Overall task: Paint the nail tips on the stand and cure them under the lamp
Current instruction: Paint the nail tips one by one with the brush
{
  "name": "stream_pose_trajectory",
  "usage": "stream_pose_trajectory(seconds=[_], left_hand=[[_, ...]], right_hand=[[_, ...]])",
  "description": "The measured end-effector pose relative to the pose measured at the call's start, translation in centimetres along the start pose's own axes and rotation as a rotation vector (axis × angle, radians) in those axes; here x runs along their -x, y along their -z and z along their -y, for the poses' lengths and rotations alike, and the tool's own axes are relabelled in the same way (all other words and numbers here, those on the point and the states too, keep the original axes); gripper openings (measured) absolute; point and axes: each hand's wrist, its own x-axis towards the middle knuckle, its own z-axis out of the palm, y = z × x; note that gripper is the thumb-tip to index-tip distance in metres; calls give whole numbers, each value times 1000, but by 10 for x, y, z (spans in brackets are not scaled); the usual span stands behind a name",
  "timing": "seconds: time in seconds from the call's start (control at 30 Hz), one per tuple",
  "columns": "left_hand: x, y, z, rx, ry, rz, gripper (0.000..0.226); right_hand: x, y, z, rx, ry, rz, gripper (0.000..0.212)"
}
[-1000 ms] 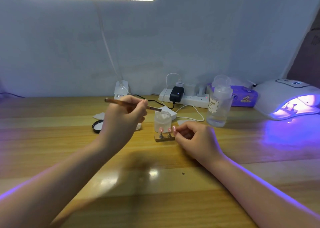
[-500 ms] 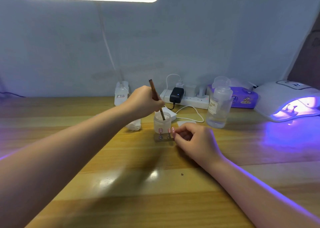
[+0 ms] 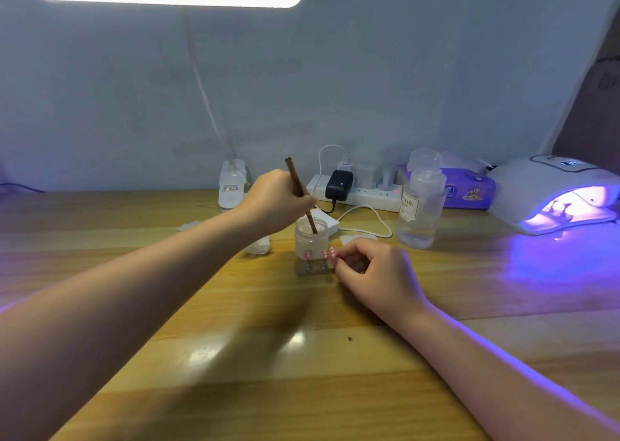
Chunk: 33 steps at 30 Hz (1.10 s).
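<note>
Head view: pink tips (image 3: 318, 253) stand on pegs on a small stand (image 3: 313, 269) mid-table. The right hand (image 3: 375, 269) pinches the rightmost tip. The left hand (image 3: 280, 200) grips a brush (image 3: 299, 190), its end dipped in a frosted jar (image 3: 311, 236) just behind the stand. Bare table (image 3: 302, 373) lies in front; a bottle (image 3: 419, 212) stands between the stand and the glowing lamp (image 3: 553, 199).

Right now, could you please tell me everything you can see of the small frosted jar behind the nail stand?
The frosted jar is a small, squat, translucent white cylinder, glass or plastic by its look, standing upright and lidless on the wooden table. It sits just behind the nail stand, whose pink nail tips overlap its front in this view. The left hand dips the tip of a brown brush into its open mouth. Its contents cannot be made out.
</note>
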Motion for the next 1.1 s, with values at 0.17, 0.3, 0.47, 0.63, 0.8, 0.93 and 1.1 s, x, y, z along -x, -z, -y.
stream_pose_trajectory(seconds=[0.17, 0.3, 0.47, 0.63, 0.8, 0.93, 1.1], left_hand=[[4, 5, 1, 26, -49, -127, 22], [9, 6, 1, 40, -76, -183, 22], [13, -2, 2, 48, -60, -154, 19], [14, 2, 4, 130, -15, -255, 22], [12, -2, 7, 386, 228, -141, 18], [9, 1, 8, 620, 368, -162, 13], [13, 0, 10, 552, 331, -150, 13]], right_hand=[[0, 0, 1, 0, 6, 4, 23], [0, 0, 1, -9, 4, -2, 23], [1, 0, 1, -22, -1, -3, 17], [1, 0, 0, -24, -16, 3, 15], [1, 0, 2, -28, -8, 12, 14], [1, 1, 2, -28, -16, 14, 15], [1, 1, 1, -32, -15, 13, 14]])
